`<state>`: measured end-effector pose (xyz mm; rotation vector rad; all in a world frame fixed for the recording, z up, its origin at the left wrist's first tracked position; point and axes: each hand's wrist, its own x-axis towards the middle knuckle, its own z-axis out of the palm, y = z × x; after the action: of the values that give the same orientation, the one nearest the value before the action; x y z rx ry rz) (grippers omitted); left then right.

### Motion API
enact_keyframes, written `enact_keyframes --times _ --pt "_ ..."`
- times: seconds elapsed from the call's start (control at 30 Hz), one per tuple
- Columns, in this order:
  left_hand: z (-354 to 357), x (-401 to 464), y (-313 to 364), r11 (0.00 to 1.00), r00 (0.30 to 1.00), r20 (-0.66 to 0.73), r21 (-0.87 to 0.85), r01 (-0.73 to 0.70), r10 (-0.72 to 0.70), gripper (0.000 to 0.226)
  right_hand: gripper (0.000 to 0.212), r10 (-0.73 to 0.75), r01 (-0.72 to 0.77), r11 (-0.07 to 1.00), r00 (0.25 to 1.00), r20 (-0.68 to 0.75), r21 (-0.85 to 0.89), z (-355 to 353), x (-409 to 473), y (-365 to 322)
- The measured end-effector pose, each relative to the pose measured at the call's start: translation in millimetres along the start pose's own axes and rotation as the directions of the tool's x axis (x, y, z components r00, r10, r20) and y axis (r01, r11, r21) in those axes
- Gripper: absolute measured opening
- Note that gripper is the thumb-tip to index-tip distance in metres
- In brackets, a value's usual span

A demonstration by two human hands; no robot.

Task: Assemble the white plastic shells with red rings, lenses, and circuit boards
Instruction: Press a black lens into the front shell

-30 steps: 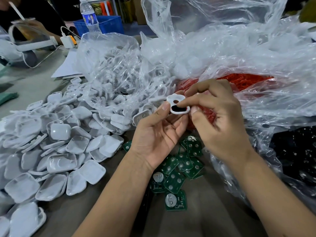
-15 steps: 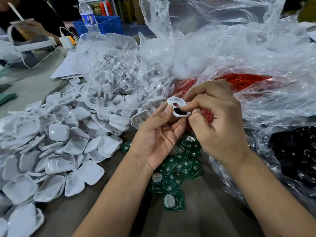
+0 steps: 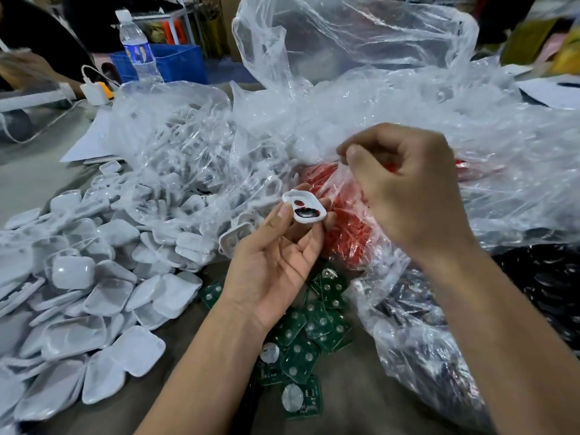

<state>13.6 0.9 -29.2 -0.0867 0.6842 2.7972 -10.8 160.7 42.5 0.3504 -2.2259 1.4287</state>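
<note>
The white plastic shell (image 3: 303, 208) was held just above centre of view, pinched at its edges between the thumb and fingertips of the left hand (image 3: 276, 265), palm up. Its hollow side faced the camera; a dark part with a red rim sat in the larger opening, and red showed through the smaller hole. The left grip was therefore narrow and holding the shell. At 2 o'clock from the shell, the right hand (image 3: 408, 189) was raised with fingers curled, its thumb and forefinger pinching the film of the clear plastic bag (image 3: 392, 98); whether anything else lay inside that grip could not be told. The two hands were apart. Directly behind the shell, inside the bag, lay a mass of red rings (image 3: 345, 233). At 6 o'clock from the shell, green circuit boards (image 3: 309, 337) lay heaped on the counter (image 3: 351, 403), partly under the left wrist. At 9 o'clock a large pile of loose white shells (image 3: 94, 293) covered the counter, with more in a second clear bag (image 3: 175, 146) at 10 o'clock. At 4 o'clock a bag of dark parts (image 3: 546, 287) rested at the counter's right. At 11 o'clock, far back, stood a water bottle (image 3: 139, 51) before a blue crate (image 3: 182, 62).
</note>
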Motion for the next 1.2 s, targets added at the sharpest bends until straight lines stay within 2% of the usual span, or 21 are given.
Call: enact_keyframes --times 0.07,0.13,0.2,0.27,0.33,0.53,0.6,0.67,0.73,0.8,0.87,1.0,1.1,1.17,1.2 --pt "0.0 1.6 -1.0 1.0 1.0 -0.004 -0.017 0.01 -0.01 0.063 0.015 0.031 -0.031 0.978 1.0 -0.005 -0.206 -14.5 38.2 -0.4" --pt "0.6 2.0 -1.0 0.999 1.0 -0.008 -0.039 0.011 -0.011 0.062 0.018 0.073 -0.09 0.889 0.996 -0.055 -0.449 -28.8 84.9 14.1" --pt "1.5 1.6 -0.6 0.999 1.0 0.007 -0.039 0.009 -0.009 0.05 0.021 0.149 -0.198 0.733 0.98 -0.13 -0.651 -41.7 130.1 39.4" --pt "2.6 0.2 0.2 1.0 1.0 0.023 -0.018 0.01 -0.01 0.042 0.015 0.215 -0.234 0.538 0.967 -0.137 -0.81 -49.6 161.7 66.3" --pt "3.1 0.2 0.5 1.0 1.0 0.023 -0.008 0.013 -0.013 0.04 0.017 0.289 -0.184 0.404 0.955 -0.065 -0.896 -53.2 182.7 92.6" --pt "-1.5 4.3 -0.6 0.996 0.999 0.032 0.092 -0.008 0.005 0.038 0.029 0.496 0.005 0.233 0.86 0.123 -0.973 -49.7 201.2 154.3" --pt "-2.4 5.5 -1.1 0.991 0.999 0.043 0.132 -0.013 0.008 0.037 0.031 0.53 0.063 0.221 0.83 0.174 -0.973 -44.2 205.5 165.2" --pt "-2.2 5.8 -1.2 0.986 0.999 0.042 0.168 -0.019 0.012 0.038 0.033 0.542 0.042 0.266 0.82 0.185 -0.963 -38.1 216.0 178.7" --pt "-1.2 6.5 -1.5 0.983 0.999 0.03 0.183 -0.019 0.014 0.039 0.034 0.508 -0.015 0.301 0.848 0.148 -0.953 -35.0 222.3 189.4" --pt "-0.1 6.9 -1.5 0.983 1.0 0.019 0.184 -0.016 0.012 0.039 0.037 0.409 -0.078 0.327 0.91 0.066 -0.942 -34.4 223.0 194.6" --pt "0.7 6.8 -1.6 0.985 1.0 0.019 0.174 -0.013 0.01 0.039 0.041 0.339 -0.14 0.318 0.941 -0.025 -0.938 -33.7 221.4 196.6" --pt "1.0 6.7 -0.9 0.991 1.0 0.029 0.134 0.0 -0.004 0.036 0.045 0.316 -0.253 0.262 0.934 -0.165 -0.931 -34.1 216.9 188.9" --pt "0.8 6.5 -0.5 0.996 0.999 0.028 0.083 0.012 -0.015 0.036 0.045 0.304 -0.321 0.262 0.923 -0.237 -0.91 -36.1 207.1 178.0" --pt "0.8 5.9 -0.3 0.998 0.999 0.024 0.06 0.02 -0.022 0.037 0.04 0.227 -0.373 0.336 0.923 -0.31 -0.865 -38.6 197.8 160.0" --pt "1.1 5.3 0.5 0.999 0.999 0.023 0.047 0.024 -0.025 0.037 0.035 0.176 -0.402 0.431 0.915 -0.362 -0.808 -39.7 193.4 147.5"
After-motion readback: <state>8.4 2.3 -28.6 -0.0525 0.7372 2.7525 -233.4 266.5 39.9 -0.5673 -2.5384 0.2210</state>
